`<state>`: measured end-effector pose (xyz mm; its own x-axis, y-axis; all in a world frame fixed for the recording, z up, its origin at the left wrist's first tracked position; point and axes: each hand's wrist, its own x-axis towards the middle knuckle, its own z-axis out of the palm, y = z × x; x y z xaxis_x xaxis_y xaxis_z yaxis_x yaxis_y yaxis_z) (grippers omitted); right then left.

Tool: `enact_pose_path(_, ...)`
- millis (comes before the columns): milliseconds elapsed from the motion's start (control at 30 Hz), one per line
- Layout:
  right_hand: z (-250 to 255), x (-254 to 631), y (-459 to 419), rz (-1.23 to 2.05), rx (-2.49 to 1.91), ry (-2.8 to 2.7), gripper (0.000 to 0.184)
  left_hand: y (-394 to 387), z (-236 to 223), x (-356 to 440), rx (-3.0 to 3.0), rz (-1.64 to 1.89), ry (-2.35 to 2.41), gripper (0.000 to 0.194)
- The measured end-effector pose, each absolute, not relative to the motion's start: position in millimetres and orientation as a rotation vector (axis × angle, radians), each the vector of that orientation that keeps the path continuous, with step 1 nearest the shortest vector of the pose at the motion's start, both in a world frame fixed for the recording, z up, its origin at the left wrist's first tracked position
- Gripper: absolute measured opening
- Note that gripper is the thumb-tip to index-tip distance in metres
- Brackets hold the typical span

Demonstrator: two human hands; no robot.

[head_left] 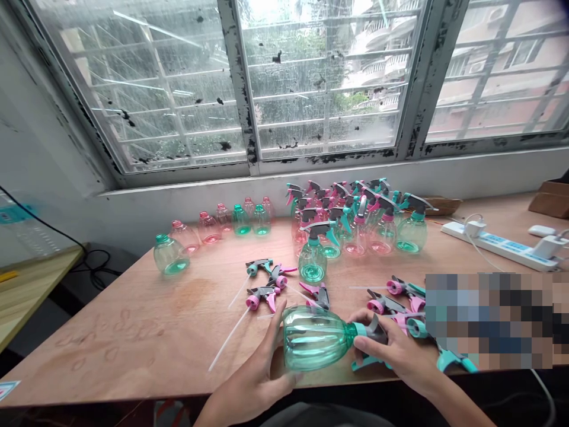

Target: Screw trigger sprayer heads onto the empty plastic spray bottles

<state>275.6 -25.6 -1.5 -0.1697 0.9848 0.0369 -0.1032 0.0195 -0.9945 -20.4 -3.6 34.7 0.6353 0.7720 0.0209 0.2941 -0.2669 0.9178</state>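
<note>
A clear green spray bottle (313,339) lies on its side in the air above the table's front edge, its base to the left. My left hand (255,375) is closed round the base, thumb below and fingers behind. At the neck, my right hand (402,351) grips the grey and teal trigger head (373,332), which sits on the bottle's mouth. Just beyond lie several loose trigger heads (265,296) with thin white tubes. More loose pink and teal trigger heads (395,302) are beside my right hand. A green spray bottle (312,264) with its head on stands upright behind.
Several capped spray bottles (382,234) stand grouped at the back. Headless pink and green bottles (210,228) form a row to their left. A white power strip (500,243) with plugs is at right, near a cardboard box (551,198). The window wall bounds the table.
</note>
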Motion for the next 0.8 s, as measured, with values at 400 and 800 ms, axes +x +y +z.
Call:
enact_pose_path(400,-3,277,-26,1.374,-1.040,-1.301,0.041,-1,26,-22,1.779,0.643,0.706,0.087)
enact_pose_path(800,-3,277,-25,1.394,-1.003,-1.288,0.038,-3,34,-20,1.846,0.601,0.803,0.105)
